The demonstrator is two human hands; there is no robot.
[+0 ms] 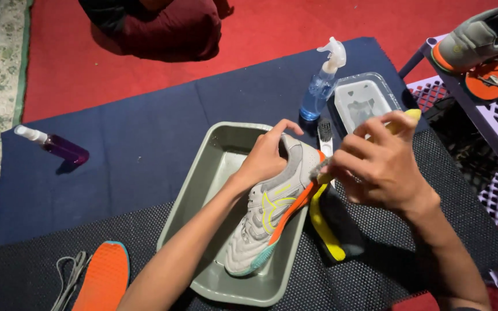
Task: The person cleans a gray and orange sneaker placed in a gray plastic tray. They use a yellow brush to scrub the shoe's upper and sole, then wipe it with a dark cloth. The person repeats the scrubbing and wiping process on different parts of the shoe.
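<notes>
1. The left hand (266, 155) gripped the heel of a grey sneaker (269, 216), which lay tilted across the grey tray (203, 190).
2. The right hand (378, 164), just right of the tray, held a yellow-handled brush (402, 122) with its bristles against the sneaker's heel.
3. A second brush (325, 133) lay just beyond the tray's far right corner, near a blue spray bottle (322, 83) and a clear tub (364, 101).
4. A purple bottle (59, 147) lay well left of the tray.
5. An orange insole (105, 279) and laces (70, 273) lay near the tray's lower left.
</notes>
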